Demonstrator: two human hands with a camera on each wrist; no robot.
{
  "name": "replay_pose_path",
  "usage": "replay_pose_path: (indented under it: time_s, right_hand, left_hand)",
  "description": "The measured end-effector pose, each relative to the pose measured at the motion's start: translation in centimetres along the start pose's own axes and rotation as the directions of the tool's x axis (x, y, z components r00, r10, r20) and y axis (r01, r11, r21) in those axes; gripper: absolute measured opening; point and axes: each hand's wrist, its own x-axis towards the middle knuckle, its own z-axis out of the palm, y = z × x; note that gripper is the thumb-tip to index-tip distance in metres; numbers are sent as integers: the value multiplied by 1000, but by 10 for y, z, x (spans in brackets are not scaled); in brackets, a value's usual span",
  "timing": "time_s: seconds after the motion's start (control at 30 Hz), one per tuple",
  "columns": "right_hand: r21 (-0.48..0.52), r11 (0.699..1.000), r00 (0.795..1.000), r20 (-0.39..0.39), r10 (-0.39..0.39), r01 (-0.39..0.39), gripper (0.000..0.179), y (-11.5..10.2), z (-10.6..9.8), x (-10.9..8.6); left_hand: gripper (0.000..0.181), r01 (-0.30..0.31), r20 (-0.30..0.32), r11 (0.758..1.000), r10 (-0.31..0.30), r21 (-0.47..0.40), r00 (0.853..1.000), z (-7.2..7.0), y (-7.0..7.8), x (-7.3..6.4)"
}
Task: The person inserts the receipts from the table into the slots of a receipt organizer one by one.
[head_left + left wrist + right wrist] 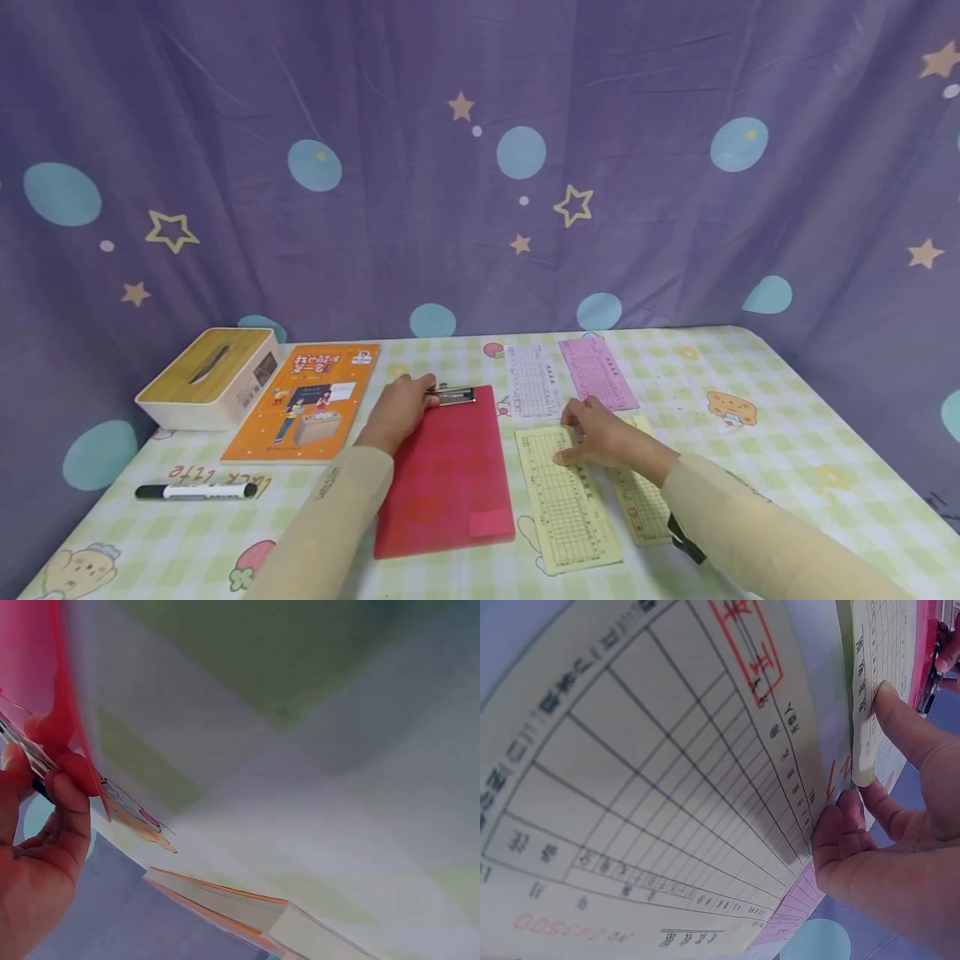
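Note:
A red translucent clipboard [457, 475] lies in the middle of the table. At its top edge my left hand [401, 408] grips the silver clip [454, 397]; in the left wrist view, the thumb is on the clip and fingers [56, 724] show through the red board. To the right, my right hand [611, 437] pinches the upper right edge of a yellow printed form [566, 508]. The right wrist view shows the thumb on top and a finger at its edge. A second yellow form [641, 500] lies partly hidden beneath the right forearm.
Behind the yellow forms lie a white form [531, 383] and a pink form [597, 373]. At the left are an orange book [307, 408], a wood-topped tissue box [213, 379] and a marker [197, 492]. A purple curtain [390, 233] hangs along the table's back edge.

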Motion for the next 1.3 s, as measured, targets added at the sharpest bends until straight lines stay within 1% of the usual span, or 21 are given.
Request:
replay_pose_path:
  time_s: [0.07,0.17,0.33,0.43,0.5,0.63,0.77,0.87,1.03,1.2,1.27,1.3]
  right_hand:
    - [0,1000,1000,-1,1,-1,44,0,0,0]
    - [0,1000,1000,-2,1,-1,45,1,0,0]
    - [5,1000,1000,-4,-3,3,46,2,0,0]
    - [13,1000,1000,-5,-3,3,46,3,-1,0]
    - [21,1000,1000,-3,-1,1,46,4,-1,0]
    - [32,999,1000,2,1,-1,46,4,-1,1]
    - [38,999,1000,3,-4,4,46,4,0,1]
    - [45,999,1000,6,-15,15,45,5,1,1]
    - [38,999,1000,9,-29,29,45,5,1,2]
    - [40,999,1000,10,-30,29,45,6,0,2]
    - [44,999,1000,9,-28,28,45,6,0,2]
    - [42,999,1000,8,-27,26,45,6,0,2]
  left_hand:
    - [13,-2,-11,1000,2,-13,1000,0,0,0]
    - [14,12,-20,999,-13,-37,1000,-1,-1,1]
    - [15,67,-5,995,-68,-74,998,-1,0,2]
    - [14,98,15,990,-97,-104,995,-2,0,2]
    - [16,118,36,986,-115,-117,993,-2,1,2]
    - [22,137,77,983,-129,-120,989,-4,2,4]
    - [24,121,75,986,-113,-116,991,-5,1,3]
    - [19,108,46,986,-103,-129,994,-5,-1,2]
    - [12,110,25,979,-107,-174,994,-6,-5,2]
    - [10,108,8,972,-109,-209,994,-6,-7,6]
    - [10,111,7,970,-112,-214,994,-5,-7,6]
    - [11,119,17,969,-118,-215,993,-5,-7,6]
